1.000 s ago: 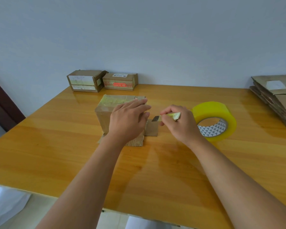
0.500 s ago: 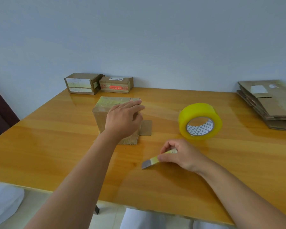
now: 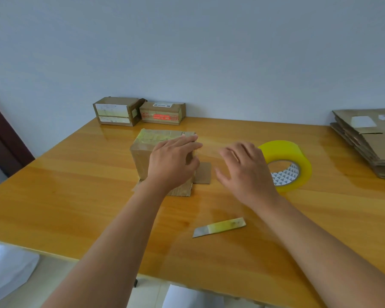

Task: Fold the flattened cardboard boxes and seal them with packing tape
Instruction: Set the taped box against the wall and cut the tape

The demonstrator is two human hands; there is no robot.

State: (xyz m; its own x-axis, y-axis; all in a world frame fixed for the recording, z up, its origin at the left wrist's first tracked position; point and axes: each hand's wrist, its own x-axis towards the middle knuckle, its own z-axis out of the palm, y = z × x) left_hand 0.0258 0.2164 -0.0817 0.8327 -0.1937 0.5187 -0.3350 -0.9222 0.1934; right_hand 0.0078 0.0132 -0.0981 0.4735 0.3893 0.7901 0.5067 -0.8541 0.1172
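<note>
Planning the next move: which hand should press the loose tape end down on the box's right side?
Right, probably. The right hand is open and free, between the box and the tape roll, facing that side. The left hand rests on the box, steadying it. The blade lies on the table.

Glossy varnished wood on the table, grain showing, reflections along the far edge. Matt brown cardboard on the box, shiny yellowish tape across its top, rough corrugated edge at the base flap. Glossy translucent yellow plastic on the tape roll, printed paper core inside. Bare grey metal on the blade, partly tape-wrapped. Matt cardboard on the flat stack and 2 sealed boxes.
</note>
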